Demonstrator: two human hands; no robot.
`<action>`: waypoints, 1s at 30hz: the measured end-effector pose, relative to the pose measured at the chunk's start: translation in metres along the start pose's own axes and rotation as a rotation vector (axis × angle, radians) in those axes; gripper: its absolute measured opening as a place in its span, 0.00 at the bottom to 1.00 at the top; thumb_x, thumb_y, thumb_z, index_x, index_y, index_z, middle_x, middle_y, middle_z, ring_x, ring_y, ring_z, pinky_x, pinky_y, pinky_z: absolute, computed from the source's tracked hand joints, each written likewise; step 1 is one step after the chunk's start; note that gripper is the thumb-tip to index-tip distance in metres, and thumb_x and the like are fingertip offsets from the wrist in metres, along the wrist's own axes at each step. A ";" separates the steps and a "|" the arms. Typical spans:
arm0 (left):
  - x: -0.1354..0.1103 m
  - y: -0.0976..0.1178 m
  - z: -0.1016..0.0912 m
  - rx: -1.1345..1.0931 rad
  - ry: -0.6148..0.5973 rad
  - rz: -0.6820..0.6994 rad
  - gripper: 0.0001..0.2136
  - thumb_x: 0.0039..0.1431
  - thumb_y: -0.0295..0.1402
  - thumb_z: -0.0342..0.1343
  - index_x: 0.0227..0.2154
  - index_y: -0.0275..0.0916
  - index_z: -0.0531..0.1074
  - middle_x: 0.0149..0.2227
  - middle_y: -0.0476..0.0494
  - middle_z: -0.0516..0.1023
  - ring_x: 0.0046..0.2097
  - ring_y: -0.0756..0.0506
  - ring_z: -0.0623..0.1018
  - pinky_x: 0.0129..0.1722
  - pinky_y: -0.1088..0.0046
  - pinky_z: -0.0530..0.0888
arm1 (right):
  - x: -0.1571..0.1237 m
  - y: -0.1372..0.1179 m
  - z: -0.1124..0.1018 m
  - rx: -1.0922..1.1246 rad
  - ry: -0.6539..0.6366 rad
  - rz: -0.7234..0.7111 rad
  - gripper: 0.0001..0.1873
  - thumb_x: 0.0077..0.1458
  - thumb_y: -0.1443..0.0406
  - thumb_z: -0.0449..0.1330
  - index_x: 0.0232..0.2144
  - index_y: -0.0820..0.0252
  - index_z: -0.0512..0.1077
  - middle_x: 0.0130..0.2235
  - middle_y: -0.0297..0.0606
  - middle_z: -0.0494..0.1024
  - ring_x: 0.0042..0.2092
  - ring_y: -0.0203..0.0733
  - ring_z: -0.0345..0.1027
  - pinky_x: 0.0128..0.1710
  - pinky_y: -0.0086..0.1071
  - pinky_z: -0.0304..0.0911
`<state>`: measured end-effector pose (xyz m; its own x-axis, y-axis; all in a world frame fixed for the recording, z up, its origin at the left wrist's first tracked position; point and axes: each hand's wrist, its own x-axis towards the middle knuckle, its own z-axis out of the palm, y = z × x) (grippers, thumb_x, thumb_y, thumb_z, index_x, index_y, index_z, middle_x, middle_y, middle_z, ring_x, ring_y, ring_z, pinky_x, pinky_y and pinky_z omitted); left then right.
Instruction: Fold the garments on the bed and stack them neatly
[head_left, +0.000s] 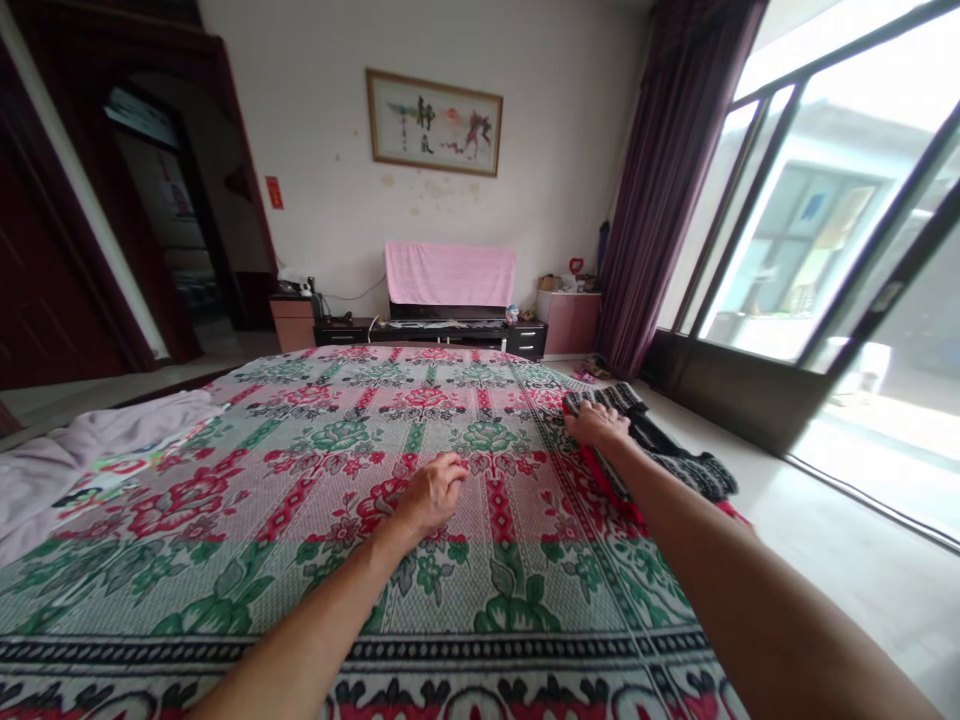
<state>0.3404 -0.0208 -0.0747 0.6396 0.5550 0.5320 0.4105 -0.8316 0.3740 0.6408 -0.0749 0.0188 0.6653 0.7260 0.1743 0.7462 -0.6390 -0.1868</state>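
A bed is covered by a woven floral spread (337, 440) in red, green and white. My left hand (431, 493) rests on the middle of the spread with its fingers curled under; nothing shows in them. My right hand (598, 423) reaches to the bed's right edge and lies flat, fingers stretched out, on a dark patterned black-and-white cloth (660, 445) that hangs over that edge. A strip of red fabric (611, 490) shows beneath the cloth and my forearm.
A pale pink blanket (90, 440) is bunched on the left of the bed. Beyond the bed stand a low TV cabinet (450, 335) draped with a pink towel, a purple curtain (660, 200) and large glass doors (847, 250). A doorway opens at left.
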 end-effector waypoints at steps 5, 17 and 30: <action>0.000 0.000 0.000 -0.001 -0.007 0.007 0.15 0.55 0.22 0.45 0.34 0.38 0.79 0.43 0.42 0.76 0.45 0.47 0.76 0.50 0.70 0.73 | -0.020 -0.014 0.010 -0.029 0.122 -0.095 0.27 0.59 0.59 0.50 0.55 0.74 0.62 0.59 0.62 0.61 0.60 0.60 0.50 0.56 0.54 0.44; -0.027 -0.013 -0.036 0.334 -0.093 -0.060 0.14 0.62 0.28 0.43 0.38 0.38 0.76 0.41 0.39 0.75 0.44 0.45 0.75 0.50 0.68 0.70 | -0.139 -0.098 0.060 0.119 -0.059 -0.396 0.19 0.58 0.66 0.46 0.47 0.58 0.71 0.54 0.45 0.71 0.54 0.49 0.61 0.50 0.43 0.55; -0.156 -0.107 -0.192 0.613 0.006 -0.604 0.15 0.62 0.34 0.45 0.44 0.39 0.74 0.48 0.38 0.74 0.52 0.43 0.72 0.53 0.66 0.66 | -0.140 -0.096 0.062 0.109 -0.012 -0.423 0.25 0.61 0.62 0.42 0.54 0.59 0.69 0.60 0.44 0.67 0.60 0.50 0.58 0.58 0.49 0.52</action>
<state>0.0715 -0.0140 -0.0519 0.1954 0.9046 0.3788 0.9592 -0.2568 0.1186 0.4748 -0.0995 -0.0482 0.3011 0.9212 0.2465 0.9456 -0.2550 -0.2021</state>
